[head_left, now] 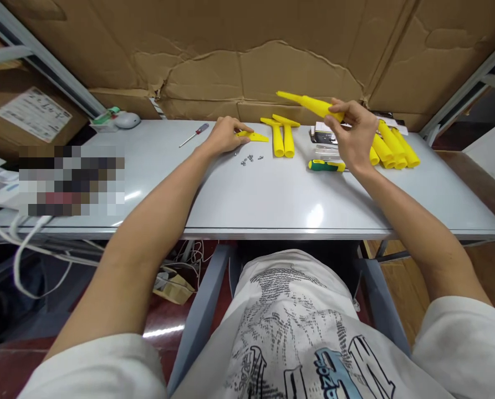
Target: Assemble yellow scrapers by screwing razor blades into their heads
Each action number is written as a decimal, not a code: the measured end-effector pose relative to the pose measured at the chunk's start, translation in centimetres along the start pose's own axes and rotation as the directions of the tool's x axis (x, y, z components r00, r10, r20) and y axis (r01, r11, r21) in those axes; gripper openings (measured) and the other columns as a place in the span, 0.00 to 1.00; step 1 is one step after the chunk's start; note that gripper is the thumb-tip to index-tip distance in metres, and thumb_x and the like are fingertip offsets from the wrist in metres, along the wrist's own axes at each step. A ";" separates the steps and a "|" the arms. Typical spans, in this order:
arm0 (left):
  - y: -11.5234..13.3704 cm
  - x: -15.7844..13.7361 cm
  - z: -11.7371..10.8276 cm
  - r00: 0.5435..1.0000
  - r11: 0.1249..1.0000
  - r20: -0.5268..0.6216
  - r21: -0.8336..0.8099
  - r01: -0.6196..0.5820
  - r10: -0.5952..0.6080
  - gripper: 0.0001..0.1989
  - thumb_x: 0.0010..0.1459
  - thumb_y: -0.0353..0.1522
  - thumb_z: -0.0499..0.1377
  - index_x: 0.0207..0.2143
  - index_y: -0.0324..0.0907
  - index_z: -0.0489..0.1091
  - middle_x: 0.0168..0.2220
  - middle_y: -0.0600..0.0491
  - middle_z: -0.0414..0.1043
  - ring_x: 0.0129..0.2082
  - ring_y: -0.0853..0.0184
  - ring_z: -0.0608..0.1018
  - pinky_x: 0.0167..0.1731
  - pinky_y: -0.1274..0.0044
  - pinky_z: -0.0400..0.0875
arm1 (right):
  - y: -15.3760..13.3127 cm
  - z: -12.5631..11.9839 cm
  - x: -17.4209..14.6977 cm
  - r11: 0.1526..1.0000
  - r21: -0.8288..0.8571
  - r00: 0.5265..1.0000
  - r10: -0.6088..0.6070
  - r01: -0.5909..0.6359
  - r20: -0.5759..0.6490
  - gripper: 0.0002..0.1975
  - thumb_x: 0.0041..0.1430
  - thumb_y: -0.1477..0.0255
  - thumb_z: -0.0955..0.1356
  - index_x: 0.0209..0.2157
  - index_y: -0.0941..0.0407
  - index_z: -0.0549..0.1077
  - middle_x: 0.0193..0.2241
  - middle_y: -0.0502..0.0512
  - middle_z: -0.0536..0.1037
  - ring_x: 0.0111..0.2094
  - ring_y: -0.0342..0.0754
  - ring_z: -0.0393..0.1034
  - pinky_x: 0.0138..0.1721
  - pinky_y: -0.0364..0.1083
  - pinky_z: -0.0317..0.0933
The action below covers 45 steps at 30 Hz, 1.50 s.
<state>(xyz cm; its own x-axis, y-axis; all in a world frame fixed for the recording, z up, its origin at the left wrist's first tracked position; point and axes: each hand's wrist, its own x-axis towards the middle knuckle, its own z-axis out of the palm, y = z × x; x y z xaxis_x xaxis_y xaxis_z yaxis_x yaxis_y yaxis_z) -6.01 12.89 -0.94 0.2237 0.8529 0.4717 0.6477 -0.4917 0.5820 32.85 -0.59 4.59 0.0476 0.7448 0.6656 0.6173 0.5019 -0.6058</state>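
Observation:
Over the left half of the table, my left hand is closed on one end of a flat, pointed yellow plastic piece lying low at the tabletop. My right hand is raised and grips the wide end of a yellow plastic tube; its narrow tip points left. Two T-shaped yellow pieces, each a tube with a crossbar, lie side by side between my hands. Several small screws are scattered just in front of my left fingers.
A screwdriver lies left of my left hand. A green-and-yellow screwdriver handle sits below my right hand. Several yellow tubes are piled at right. Cardboard stands behind the table; a computer mouse is at back left.

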 end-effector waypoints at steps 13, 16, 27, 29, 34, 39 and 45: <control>13.5 -2.6 2.0 0.994 0.858 0.107 -0.510 0.057 -0.003 0.41 0.79 0.73 0.51 0.58 0.49 0.80 0.57 0.44 0.88 0.65 0.49 0.89 0.60 0.59 0.85 | -3.6 2.1 -4.7 0.976 0.047 0.960 -0.217 0.212 0.175 0.16 0.85 0.54 0.71 0.59 0.43 0.90 0.78 0.50 0.80 0.74 0.62 0.83 0.79 0.65 0.81; 15.4 -3.4 1.7 0.993 0.811 0.050 -0.573 0.116 -0.106 0.35 0.79 0.70 0.57 0.60 0.51 0.78 0.54 0.48 0.89 0.64 0.50 0.89 0.58 0.60 0.86 | -4.1 2.3 -4.5 0.941 0.171 0.889 -0.332 0.291 0.314 0.14 0.82 0.59 0.76 0.62 0.43 0.90 0.78 0.50 0.81 0.76 0.62 0.82 0.82 0.65 0.78; 14.7 -4.0 -2.3 0.974 0.713 0.185 -0.665 0.224 -0.134 0.21 0.59 0.54 0.73 0.44 0.50 0.82 0.41 0.50 0.84 0.35 0.61 0.83 0.43 0.63 0.84 | 1.7 -5.1 2.2 0.972 -0.165 0.644 0.018 0.169 0.765 0.29 0.52 0.53 0.90 0.55 0.46 0.94 0.40 0.53 0.92 0.43 0.59 0.84 0.55 0.59 0.77; 14.9 -4.2 -2.0 0.968 0.724 0.194 -0.644 0.247 -0.158 0.21 0.62 0.54 0.73 0.45 0.50 0.81 0.37 0.52 0.83 0.31 0.64 0.80 0.37 0.66 0.81 | 2.0 -4.5 1.8 0.962 -0.172 0.604 0.009 0.214 0.797 0.26 0.55 0.58 0.89 0.55 0.46 0.93 0.38 0.53 0.90 0.40 0.57 0.82 0.53 0.57 0.75; 14.0 -3.8 -1.1 0.970 0.777 0.179 -0.583 0.237 -0.162 0.19 0.71 0.50 0.73 0.48 0.48 0.76 0.37 0.50 0.84 0.28 0.63 0.84 0.33 0.67 0.83 | 0.8 -3.6 1.4 0.964 -0.193 0.728 -0.001 0.183 0.685 0.26 0.68 0.61 0.79 0.65 0.49 0.87 0.35 0.52 0.87 0.37 0.56 0.81 0.53 0.57 0.76; 13.1 -3.7 -0.5 0.978 0.807 0.163 -0.556 0.199 -0.129 0.17 0.65 0.44 0.77 0.49 0.47 0.81 0.40 0.47 0.86 0.33 0.59 0.86 0.36 0.65 0.88 | 0.1 -0.2 4.3 0.945 -0.328 0.853 0.168 0.004 0.495 0.23 0.70 0.64 0.79 0.62 0.56 0.88 0.33 0.55 0.87 0.40 0.60 0.86 0.65 0.63 0.80; 14.4 -4.2 -0.6 0.958 0.785 0.227 -0.555 0.275 -0.175 0.10 0.65 0.37 0.76 0.43 0.46 0.80 0.35 0.50 0.82 0.27 0.65 0.81 0.30 0.72 0.78 | 1.2 6.8 7.6 0.882 -0.469 0.842 0.217 0.048 0.494 0.22 0.63 0.64 0.84 0.54 0.61 0.90 0.45 0.68 0.91 0.54 0.69 0.86 0.69 0.65 0.79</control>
<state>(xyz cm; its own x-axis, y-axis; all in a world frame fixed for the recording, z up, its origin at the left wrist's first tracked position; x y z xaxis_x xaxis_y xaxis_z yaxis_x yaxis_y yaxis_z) 1.96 2.13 5.82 0.2666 0.9429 0.1998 0.1658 -0.2490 0.9542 28.64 8.66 5.99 -0.2139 0.9531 0.2141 0.9149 0.2723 -0.2980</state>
